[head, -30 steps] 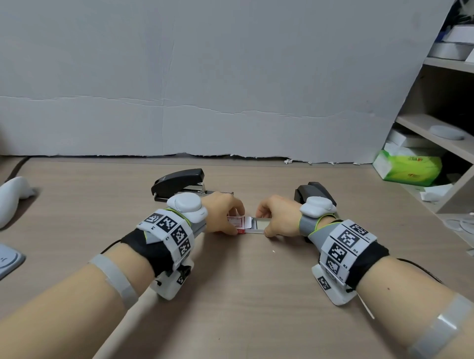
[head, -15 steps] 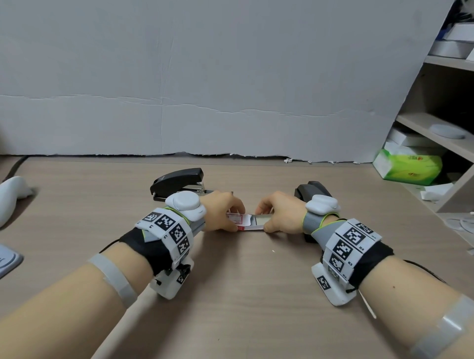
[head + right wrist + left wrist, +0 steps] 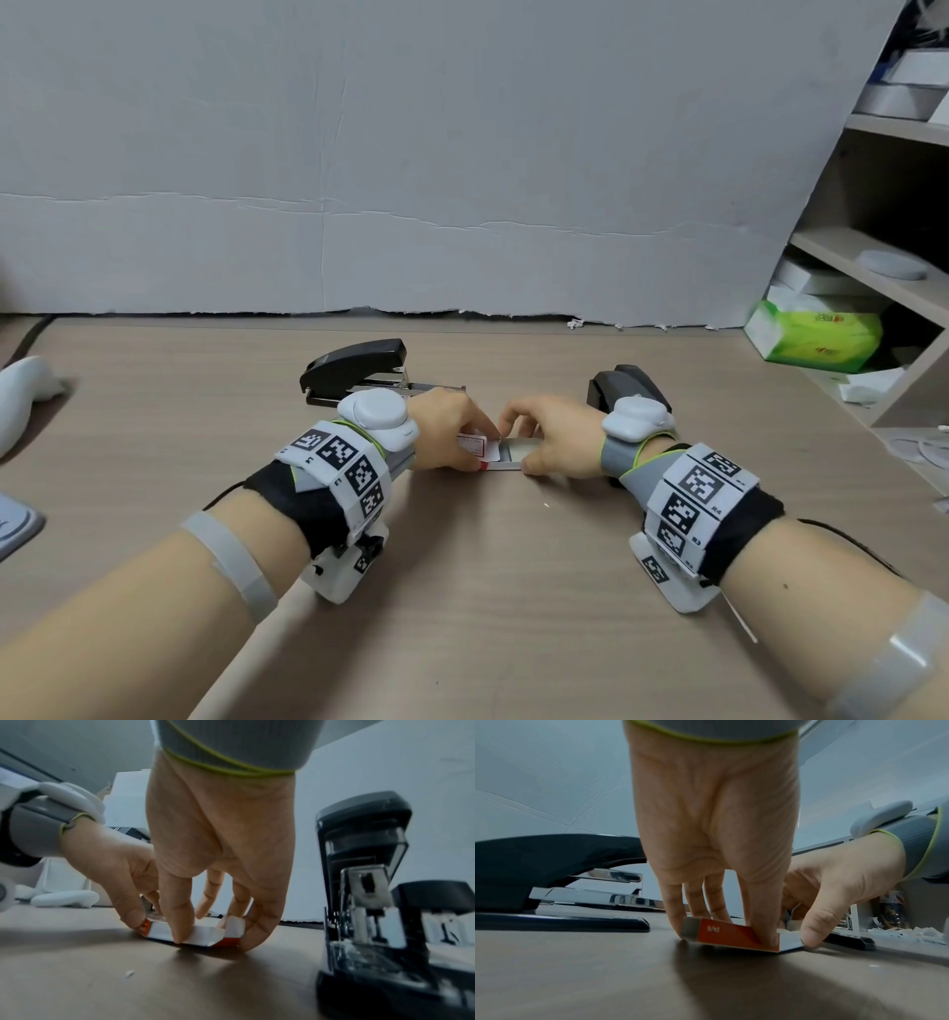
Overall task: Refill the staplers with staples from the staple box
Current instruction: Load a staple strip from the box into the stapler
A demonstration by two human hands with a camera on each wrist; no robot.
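A small red-and-white staple box (image 3: 480,448) (image 3: 731,935) lies on the wooden table between both hands. My left hand (image 3: 452,437) (image 3: 721,925) pinches its red sleeve. The inner white tray (image 3: 516,452) (image 3: 203,936) is slid partly out to the right, and my right hand (image 3: 544,437) (image 3: 210,931) pinches its end. A black stapler (image 3: 354,370) (image 3: 552,878) stands behind my left hand with its top raised and metal rail out. A second black stapler (image 3: 624,385) (image 3: 372,902) stands behind my right wrist, lid up.
A green tissue pack (image 3: 814,336) sits at the foot of a shelf unit (image 3: 883,277) on the right. A white object (image 3: 20,395) lies at the table's left edge. A grey wall panel (image 3: 411,180) closes the back.
My right hand has eased rightwards, drawing the inner tray a little farther out of the sleeve. The left hand has kept its hold in place.
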